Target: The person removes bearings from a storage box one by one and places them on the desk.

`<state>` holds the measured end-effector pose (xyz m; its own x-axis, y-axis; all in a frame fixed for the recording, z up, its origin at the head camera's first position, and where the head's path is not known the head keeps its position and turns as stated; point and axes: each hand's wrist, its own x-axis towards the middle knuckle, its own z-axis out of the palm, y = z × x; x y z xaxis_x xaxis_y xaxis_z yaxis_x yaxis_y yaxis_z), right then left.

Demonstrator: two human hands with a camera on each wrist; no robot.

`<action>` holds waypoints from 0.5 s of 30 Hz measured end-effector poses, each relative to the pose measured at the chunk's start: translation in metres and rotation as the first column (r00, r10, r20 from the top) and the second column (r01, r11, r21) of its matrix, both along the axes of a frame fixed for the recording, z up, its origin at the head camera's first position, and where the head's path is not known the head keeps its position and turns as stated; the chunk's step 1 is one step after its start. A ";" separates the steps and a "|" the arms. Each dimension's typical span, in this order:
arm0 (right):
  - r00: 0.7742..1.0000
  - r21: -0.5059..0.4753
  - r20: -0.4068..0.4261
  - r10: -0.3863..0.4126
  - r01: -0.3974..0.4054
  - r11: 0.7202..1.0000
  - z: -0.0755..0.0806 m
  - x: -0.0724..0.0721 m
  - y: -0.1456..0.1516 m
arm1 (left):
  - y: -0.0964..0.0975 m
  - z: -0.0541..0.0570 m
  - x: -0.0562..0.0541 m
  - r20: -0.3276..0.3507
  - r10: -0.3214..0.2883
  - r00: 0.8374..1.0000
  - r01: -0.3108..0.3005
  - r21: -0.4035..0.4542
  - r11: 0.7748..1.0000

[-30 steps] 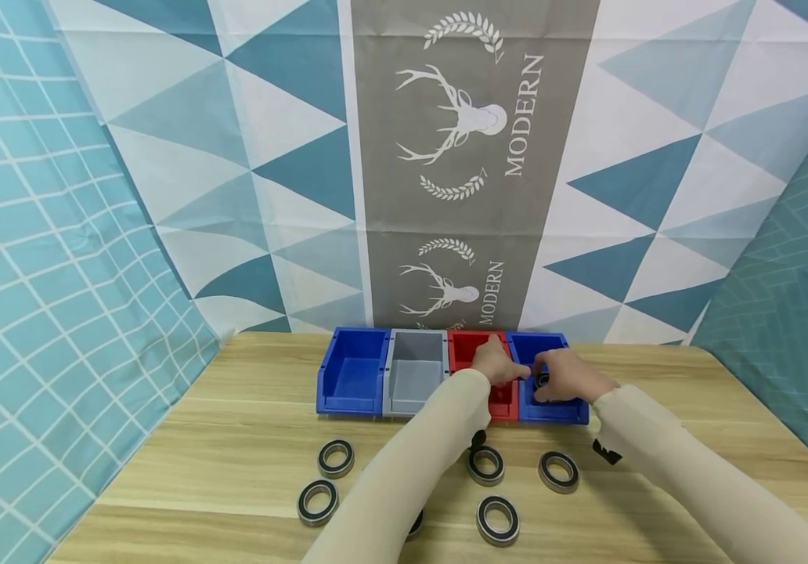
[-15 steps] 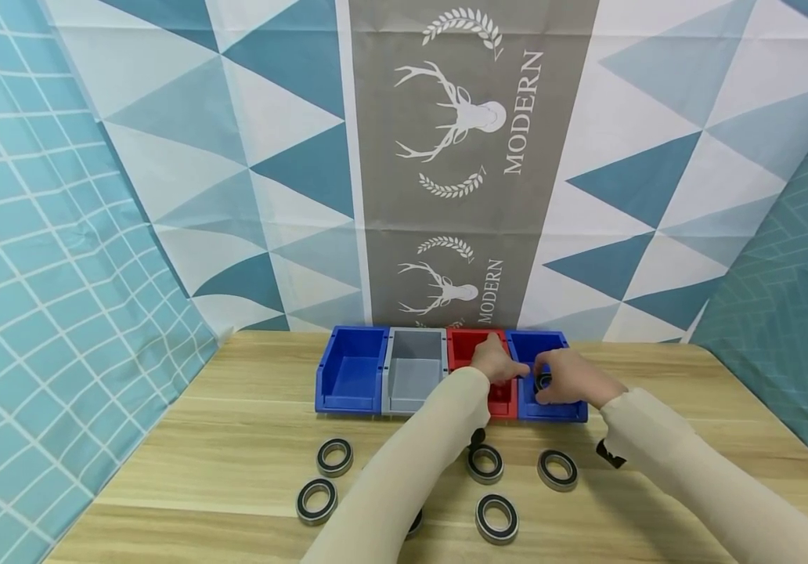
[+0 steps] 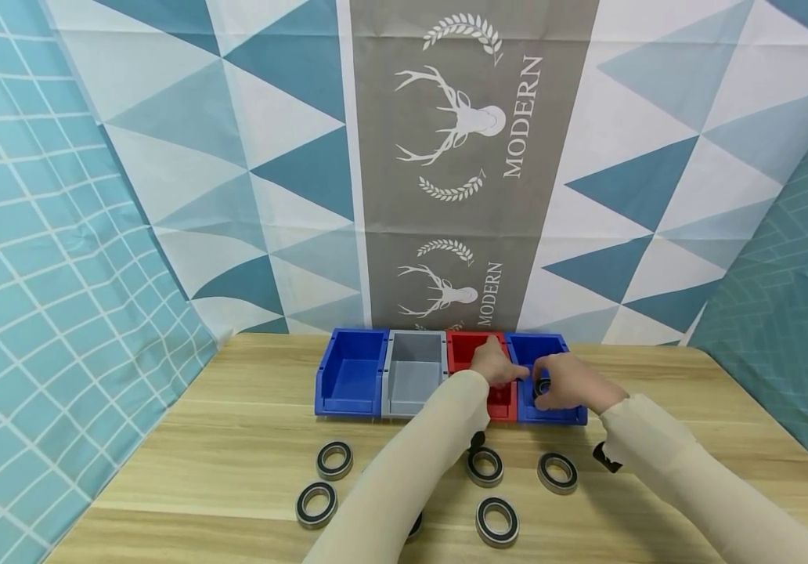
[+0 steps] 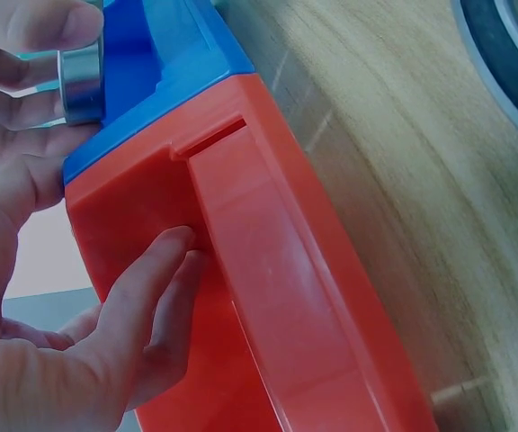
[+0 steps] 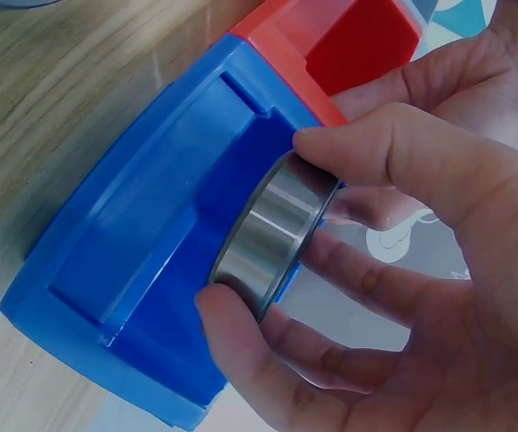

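Note:
My right hand holds a ball bearing by its rim, thumb at one end and a fingertip at the other. The steel ring stands on edge over the right blue bin, inside its opening. My left hand reaches over the neighbouring red bin. Its fingers extend into that bin, and the thumb lies near the corner where red and blue bins meet. Nothing shows between the left fingers and thumb. The red bin's floor is partly hidden by the hand in the head view.
A grey bin and another blue bin continue the row to the left. Several bearings lie flat on the wooden table, including one bearing before the right bin. The left sleeve partly covers another. Patterned cloth hangs behind.
The right hand, with the bearing, has shifted very slightly within the right blue bin's opening. The left hand stays in place over the red bin.

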<state>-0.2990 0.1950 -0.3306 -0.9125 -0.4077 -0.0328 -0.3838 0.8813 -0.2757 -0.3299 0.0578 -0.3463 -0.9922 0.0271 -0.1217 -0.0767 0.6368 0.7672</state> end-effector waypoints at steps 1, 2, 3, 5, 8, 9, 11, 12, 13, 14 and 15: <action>1.000 -0.003 -0.004 0.003 -0.003 1.000 0.000 0.000 0.000 | 0.000 0.000 0.000 -0.001 -0.001 1.000 0.001 0.000 1.000; 1.000 -0.006 -0.009 0.006 -0.006 1.000 0.000 0.001 0.000 | 0.000 0.000 0.000 -0.002 -0.001 1.000 0.001 -0.001 1.000; 1.000 -0.007 -0.017 0.013 -0.013 1.000 0.000 0.001 0.001 | 0.000 0.000 0.000 -0.002 -0.001 1.000 0.001 -0.002 1.000; 0.999 -0.007 -0.037 0.030 -0.030 1.000 0.000 0.002 0.002 | 0.000 0.000 0.000 -0.002 -0.002 1.000 0.002 0.002 1.000; 0.995 -0.004 -0.079 0.067 -0.067 0.998 0.000 0.005 0.004 | 0.000 0.000 0.000 -0.001 -0.001 1.000 0.001 0.002 1.000; 0.994 -0.002 -0.086 0.073 -0.073 0.997 -0.001 0.007 0.004 | 0.000 0.000 0.000 0.000 -0.001 1.000 0.001 0.001 1.000; 0.992 -0.002 -0.094 0.079 -0.079 0.997 -0.002 0.010 0.004 | 0.000 0.000 0.000 0.000 0.001 1.000 -0.001 -0.004 1.000; 0.992 0.002 -0.098 0.081 -0.081 0.997 -0.003 0.011 0.004 | 0.000 0.000 0.000 -0.001 0.002 1.000 -0.002 -0.005 1.000; 0.992 0.006 -0.097 0.078 -0.078 0.997 -0.004 0.012 0.004 | 0.000 0.000 0.000 0.000 0.002 1.000 -0.002 -0.006 1.000; 0.992 0.008 -0.098 0.077 -0.077 0.997 -0.005 0.013 0.003 | 0.000 -0.001 -0.001 0.000 0.003 1.000 -0.003 -0.006 1.000; 0.992 0.004 -0.097 0.075 -0.075 0.997 -0.005 0.014 0.003 | 0.000 -0.001 -0.001 0.000 0.003 1.000 -0.003 -0.005 1.000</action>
<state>-0.2854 0.1979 -0.3361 -0.8784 -0.4749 0.0544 -0.4736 0.8493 -0.2331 -0.3310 0.0573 -0.3470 -0.9923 0.0240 -0.1217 -0.0782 0.6401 0.7643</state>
